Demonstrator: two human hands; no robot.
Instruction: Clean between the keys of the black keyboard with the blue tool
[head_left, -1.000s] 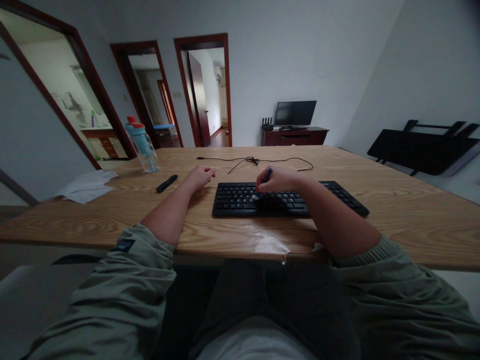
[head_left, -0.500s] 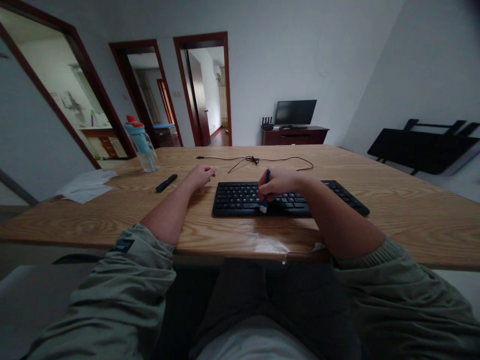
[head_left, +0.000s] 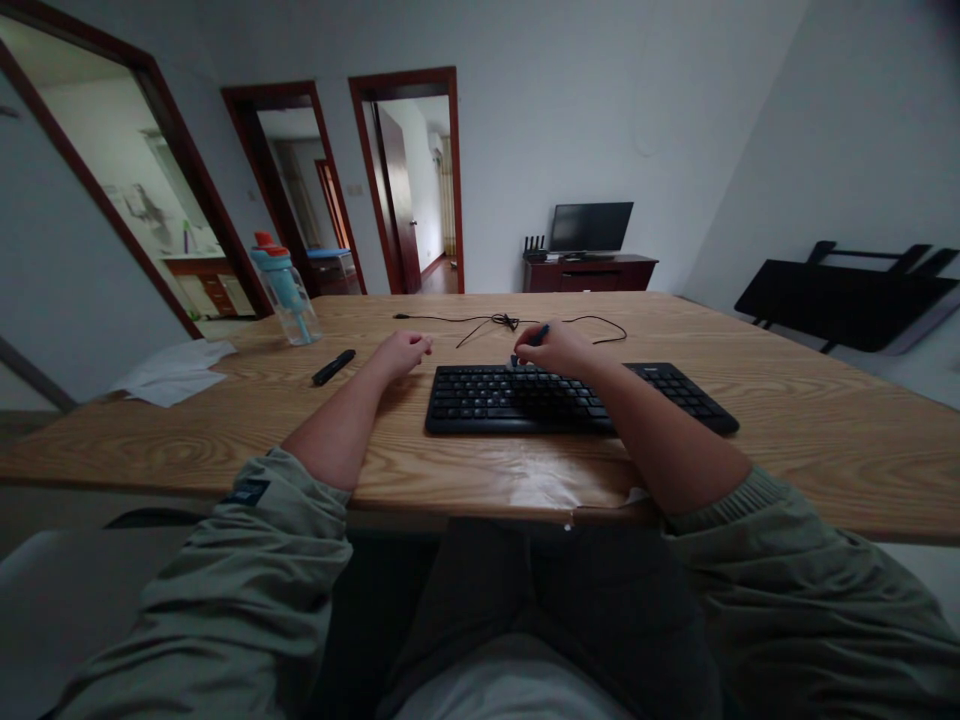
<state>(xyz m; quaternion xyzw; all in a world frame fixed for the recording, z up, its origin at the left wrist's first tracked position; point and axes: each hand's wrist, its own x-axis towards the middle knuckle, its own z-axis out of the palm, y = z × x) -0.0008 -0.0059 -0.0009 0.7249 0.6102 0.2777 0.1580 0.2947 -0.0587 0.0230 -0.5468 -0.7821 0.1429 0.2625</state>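
Observation:
A black keyboard (head_left: 480,402) lies flat near the front edge of the wooden table. Over its far edge, my right hand (head_left: 561,352) pinches a small dark blue brush (head_left: 541,334). The pale bristles point down at the top row of keys, and my fingers partly cover the handle. Beside the keyboard's far left corner, my left hand (head_left: 403,354) rests on the table with its fingers curled in, and nothing shows in them. Behind the keyboard runs a thin black cable (head_left: 504,320), bundled in the middle.
A slim black object (head_left: 334,367) lies left of my left forearm. Farther left are a clear bottle with a red and blue lid (head_left: 286,296) and some white tissues (head_left: 174,372). The wooden table (head_left: 810,430) stretches to the right.
My right hand has moved the brush away from me, from the near rows of keys to the keyboard's far edge. My left hand has stayed in place.

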